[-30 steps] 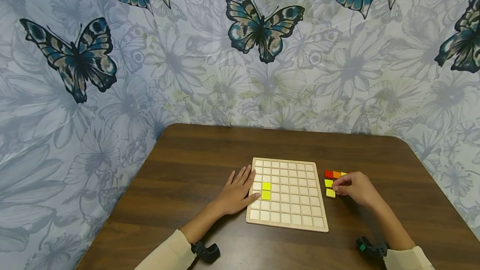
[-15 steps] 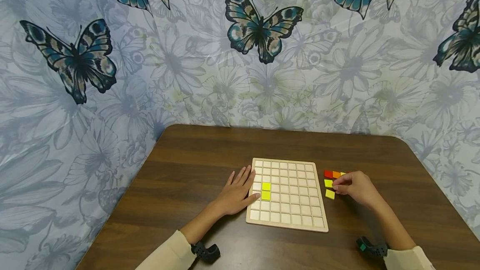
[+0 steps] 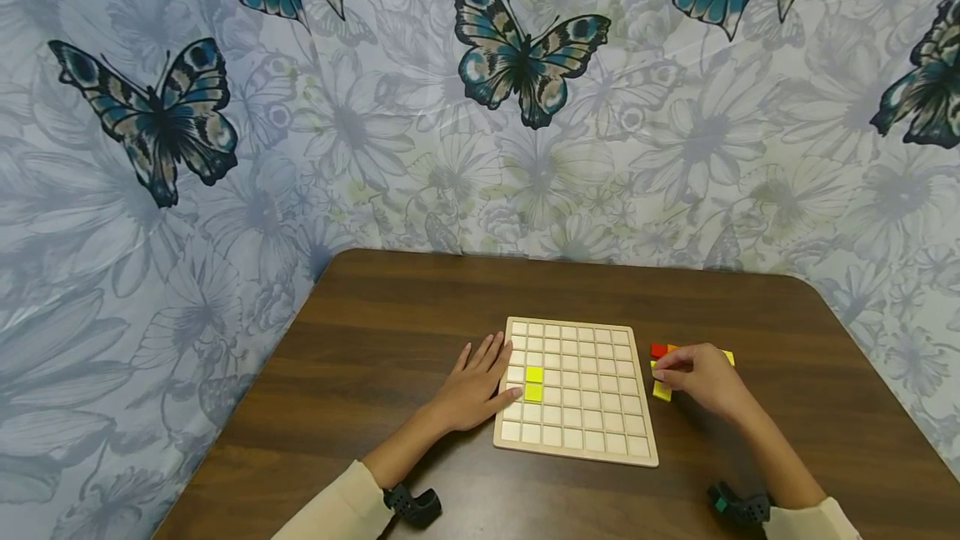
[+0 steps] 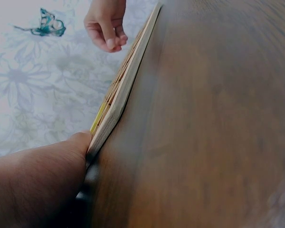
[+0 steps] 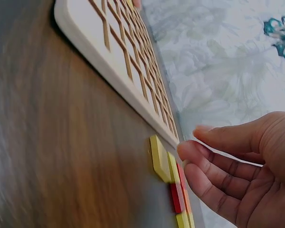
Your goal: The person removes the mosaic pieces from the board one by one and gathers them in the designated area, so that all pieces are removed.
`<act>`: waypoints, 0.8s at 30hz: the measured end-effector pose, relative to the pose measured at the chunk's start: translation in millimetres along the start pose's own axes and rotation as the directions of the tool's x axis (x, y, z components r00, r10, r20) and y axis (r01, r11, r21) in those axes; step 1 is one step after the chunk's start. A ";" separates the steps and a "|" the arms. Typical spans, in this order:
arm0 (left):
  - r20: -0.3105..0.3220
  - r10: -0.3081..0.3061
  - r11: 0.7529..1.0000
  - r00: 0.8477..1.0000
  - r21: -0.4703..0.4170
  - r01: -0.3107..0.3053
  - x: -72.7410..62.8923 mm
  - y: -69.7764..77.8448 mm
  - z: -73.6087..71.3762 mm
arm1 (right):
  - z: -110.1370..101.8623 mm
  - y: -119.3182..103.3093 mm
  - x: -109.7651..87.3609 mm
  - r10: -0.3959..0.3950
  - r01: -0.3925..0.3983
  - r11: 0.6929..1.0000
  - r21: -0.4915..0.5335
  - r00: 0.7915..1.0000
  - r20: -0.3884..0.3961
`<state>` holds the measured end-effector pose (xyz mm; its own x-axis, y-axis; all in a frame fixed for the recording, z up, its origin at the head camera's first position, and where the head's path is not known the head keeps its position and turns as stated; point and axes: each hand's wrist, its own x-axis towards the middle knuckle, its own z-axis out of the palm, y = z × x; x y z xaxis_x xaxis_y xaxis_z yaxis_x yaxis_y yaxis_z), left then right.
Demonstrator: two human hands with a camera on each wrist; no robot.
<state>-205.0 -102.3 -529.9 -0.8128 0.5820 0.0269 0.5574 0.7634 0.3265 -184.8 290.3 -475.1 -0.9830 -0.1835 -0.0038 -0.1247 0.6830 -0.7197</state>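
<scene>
In the head view, a light wooden grid board (image 3: 592, 458) lies on the table, with an upper yellow tile (image 3: 534, 374) and a lower yellow tile (image 3: 533, 392) set in its cells. My left hand (image 3: 471, 388) rests flat along the board's left edge, fingers spread and thumb over the rim. To the board's right, my right hand (image 3: 705, 377) hovers over small coloured tiles, thumb and fingers loosely bent. No tile shows between its fingertips in the right wrist view. A yellow tile (image 5: 160, 159) lies just below them. The hand partly covers the tiles in the head view.
Among the loose tiles are a red one (image 3: 658, 350), an orange one (image 3: 672, 347) and another yellow one (image 3: 729, 357). The brown wooden table (image 3: 405, 298) meets a butterfly-patterned wall covering (image 3: 360, 140) at its far edge.
My right hand has shifted slightly left over the tiles, uncovering a yellow tile on its far right side. The left hand stays at the board's edge.
</scene>
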 end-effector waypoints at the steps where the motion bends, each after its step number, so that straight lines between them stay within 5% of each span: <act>1: -0.002 0.002 1.000 1.000 -0.005 -0.002 -0.4 0.2 -0.2 | 2.5 -2.2 -0.4 -0.003 0.003 1.000 0.008 1.000 0.004; 24: 0.000 0.003 1.000 1.000 -0.002 -0.003 -0.2 0.5 -0.3 | 50.3 -58.2 26.6 -0.190 0.185 0.981 0.051 0.975 0.112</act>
<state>-204.6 -102.2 -529.5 -0.8112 0.5841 0.0283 0.5594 0.7609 0.3287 -196.8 210.1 -468.2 -0.9201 -0.3878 0.0550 -0.2974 0.6004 -0.7423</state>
